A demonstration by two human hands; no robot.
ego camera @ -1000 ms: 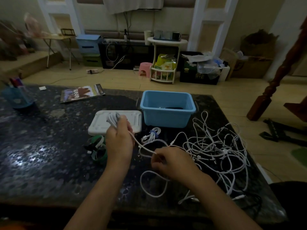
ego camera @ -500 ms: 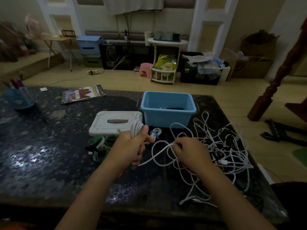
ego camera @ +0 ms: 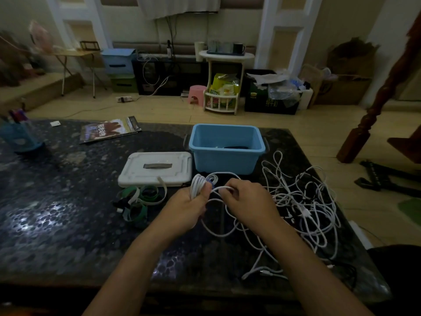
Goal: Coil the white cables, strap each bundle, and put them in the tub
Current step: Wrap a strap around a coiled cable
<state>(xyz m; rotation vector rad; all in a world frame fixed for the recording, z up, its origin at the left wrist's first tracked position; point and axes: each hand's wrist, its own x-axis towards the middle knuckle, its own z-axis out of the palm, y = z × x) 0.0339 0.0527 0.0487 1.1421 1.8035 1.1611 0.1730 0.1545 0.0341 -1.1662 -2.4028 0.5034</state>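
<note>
My left hand (ego camera: 189,207) grips a small coil of white cable (ego camera: 197,183), its loops sticking up above the thumb. Close to its right, my right hand (ego camera: 248,199) pinches the same cable's free run (ego camera: 218,189) and holds a loop against the coil. A tangled heap of white cables (ego camera: 303,201) lies on the dark table to the right. The blue tub (ego camera: 227,148) stands just behind the hands, something dark inside it. Green and white straps (ego camera: 141,199) lie left of my left hand.
The tub's white lid (ego camera: 157,167) lies flat left of the tub. A magazine (ego camera: 109,131) and a blue pen cup (ego camera: 20,135) sit at the table's far left. The table's right edge runs near the cable heap; a wooden post (ego camera: 373,106) stands beyond it.
My left hand came down and right from over the lid to in front of the tub. My right hand moved up beside it, laying more cable onto the coil.
</note>
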